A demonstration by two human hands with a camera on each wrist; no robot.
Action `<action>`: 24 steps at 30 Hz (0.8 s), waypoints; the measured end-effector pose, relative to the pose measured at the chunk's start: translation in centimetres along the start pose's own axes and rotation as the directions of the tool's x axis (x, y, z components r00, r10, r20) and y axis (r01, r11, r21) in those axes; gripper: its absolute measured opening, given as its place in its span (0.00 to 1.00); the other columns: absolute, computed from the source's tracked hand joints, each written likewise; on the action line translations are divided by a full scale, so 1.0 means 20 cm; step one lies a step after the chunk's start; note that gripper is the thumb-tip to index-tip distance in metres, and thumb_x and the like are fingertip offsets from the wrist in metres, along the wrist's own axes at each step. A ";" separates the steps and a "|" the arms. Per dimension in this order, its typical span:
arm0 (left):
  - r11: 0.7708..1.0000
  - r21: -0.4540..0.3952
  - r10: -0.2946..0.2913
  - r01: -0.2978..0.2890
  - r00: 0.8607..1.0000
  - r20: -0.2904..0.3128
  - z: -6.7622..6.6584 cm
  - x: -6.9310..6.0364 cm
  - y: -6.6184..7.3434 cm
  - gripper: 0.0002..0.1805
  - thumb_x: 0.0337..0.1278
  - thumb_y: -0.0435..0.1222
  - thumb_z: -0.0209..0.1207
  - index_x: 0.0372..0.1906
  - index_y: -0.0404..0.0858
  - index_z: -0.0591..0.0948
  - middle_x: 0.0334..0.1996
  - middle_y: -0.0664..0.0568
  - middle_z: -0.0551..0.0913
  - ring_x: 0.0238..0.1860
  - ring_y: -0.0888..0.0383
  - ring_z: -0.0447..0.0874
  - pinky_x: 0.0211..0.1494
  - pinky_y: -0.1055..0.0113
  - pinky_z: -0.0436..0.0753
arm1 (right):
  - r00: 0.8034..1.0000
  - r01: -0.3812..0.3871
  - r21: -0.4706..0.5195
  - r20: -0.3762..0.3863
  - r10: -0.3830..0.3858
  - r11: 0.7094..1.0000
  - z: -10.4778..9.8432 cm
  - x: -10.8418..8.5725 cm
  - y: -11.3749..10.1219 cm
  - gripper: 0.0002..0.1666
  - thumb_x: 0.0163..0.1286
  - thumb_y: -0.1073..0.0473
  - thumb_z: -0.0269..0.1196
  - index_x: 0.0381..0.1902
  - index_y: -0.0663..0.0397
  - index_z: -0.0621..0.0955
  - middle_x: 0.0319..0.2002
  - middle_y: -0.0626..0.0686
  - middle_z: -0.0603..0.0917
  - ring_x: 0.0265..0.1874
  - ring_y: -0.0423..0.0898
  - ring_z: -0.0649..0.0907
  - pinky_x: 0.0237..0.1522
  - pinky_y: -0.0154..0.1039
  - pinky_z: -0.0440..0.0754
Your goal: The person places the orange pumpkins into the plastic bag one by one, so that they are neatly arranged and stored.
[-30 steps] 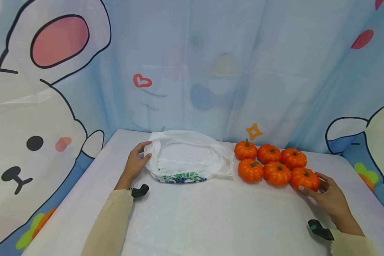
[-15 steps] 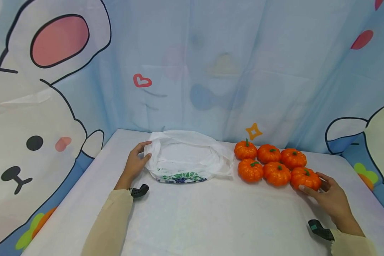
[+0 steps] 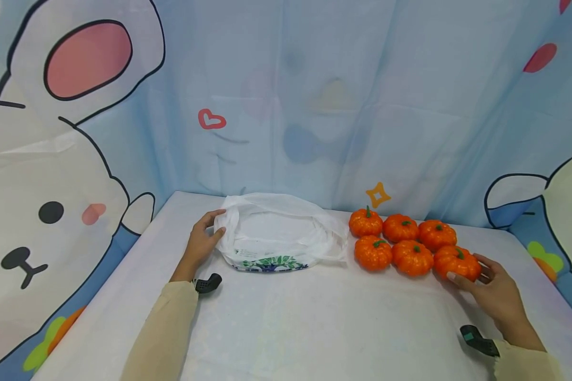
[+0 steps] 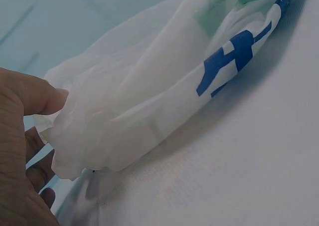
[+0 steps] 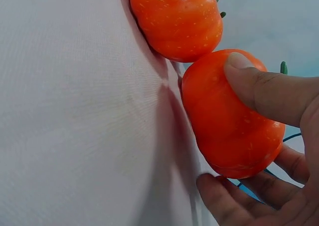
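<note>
A white plastic bag (image 3: 276, 233) with a green and blue print lies at the back middle of the table, its mouth facing up. My left hand (image 3: 201, 246) pinches the bag's left edge; in the left wrist view the thumb lies over the thin plastic (image 4: 114, 106), the other fingers behind it. My right hand (image 3: 498, 296) grips the front right orange pumpkin (image 3: 457, 263) by its right side. In the right wrist view the thumb rests on this pumpkin (image 5: 229, 116) and the fingers curl beneath. Several more orange pumpkins (image 3: 412, 258) stand beside it in two rows.
The white-covered table (image 3: 324, 328) stretches in front of the bag and pumpkins. Behind it hangs a light blue curtain (image 3: 314, 106) with cartoon prints. The pumpkins stand just right of the bag, near the table's back edge.
My right hand and the pumpkin it grips have shifted slightly right and up, and the pumpkin has tilted a little. My left hand and the bag have not visibly moved.
</note>
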State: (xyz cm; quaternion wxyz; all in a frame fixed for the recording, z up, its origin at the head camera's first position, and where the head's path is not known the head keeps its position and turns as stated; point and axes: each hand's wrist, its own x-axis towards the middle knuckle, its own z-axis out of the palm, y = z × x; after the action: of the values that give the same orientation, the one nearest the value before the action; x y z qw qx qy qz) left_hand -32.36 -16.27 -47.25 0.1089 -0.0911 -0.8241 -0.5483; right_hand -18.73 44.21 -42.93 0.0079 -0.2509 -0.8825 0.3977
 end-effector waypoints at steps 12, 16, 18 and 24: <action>1.000 0.001 -0.021 0.021 1.000 0.000 0.00 0.01 0.00 0.26 0.63 0.31 0.59 0.66 0.45 0.74 0.61 0.43 0.77 0.62 0.44 0.73 0.72 0.42 0.62 | 1.000 -0.003 -0.024 -0.014 0.003 1.000 -0.01 0.00 0.00 0.67 0.62 0.31 0.63 0.78 0.62 0.40 0.74 0.77 0.44 0.66 0.76 0.59 0.59 0.70 0.69; 1.000 0.001 -0.022 0.022 1.000 0.002 0.00 0.01 0.00 0.26 0.63 0.31 0.59 0.66 0.45 0.74 0.62 0.43 0.77 0.63 0.44 0.72 0.72 0.42 0.61 | 1.000 -0.016 -0.024 -0.021 0.016 1.000 -0.01 0.00 -0.01 0.67 0.62 0.31 0.63 0.78 0.61 0.40 0.74 0.76 0.44 0.66 0.76 0.59 0.59 0.70 0.69; 1.000 0.005 -0.027 0.027 1.000 0.003 0.00 0.01 0.00 0.26 0.63 0.32 0.59 0.66 0.45 0.74 0.62 0.43 0.76 0.63 0.44 0.72 0.72 0.42 0.61 | 1.000 -0.020 -0.022 -0.023 0.020 1.000 -0.01 -0.01 -0.01 0.67 0.62 0.31 0.63 0.78 0.61 0.40 0.75 0.76 0.44 0.66 0.76 0.59 0.59 0.70 0.69; 0.999 0.008 -0.043 0.043 0.999 0.006 0.00 0.01 0.00 0.26 0.63 0.32 0.59 0.66 0.46 0.74 0.62 0.43 0.77 0.64 0.44 0.72 0.73 0.42 0.61 | 0.999 -0.021 -0.009 -0.033 0.021 1.000 -0.02 -0.02 -0.03 0.67 0.62 0.33 0.64 0.78 0.62 0.40 0.75 0.76 0.43 0.67 0.76 0.59 0.60 0.69 0.69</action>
State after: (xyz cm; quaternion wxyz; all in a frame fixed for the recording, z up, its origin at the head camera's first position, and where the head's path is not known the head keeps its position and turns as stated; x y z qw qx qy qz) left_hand -32.49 -16.25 -47.24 0.0950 -0.0747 -0.8284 -0.5470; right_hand -18.57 43.94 -42.11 0.0170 -0.2668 -0.8815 0.3892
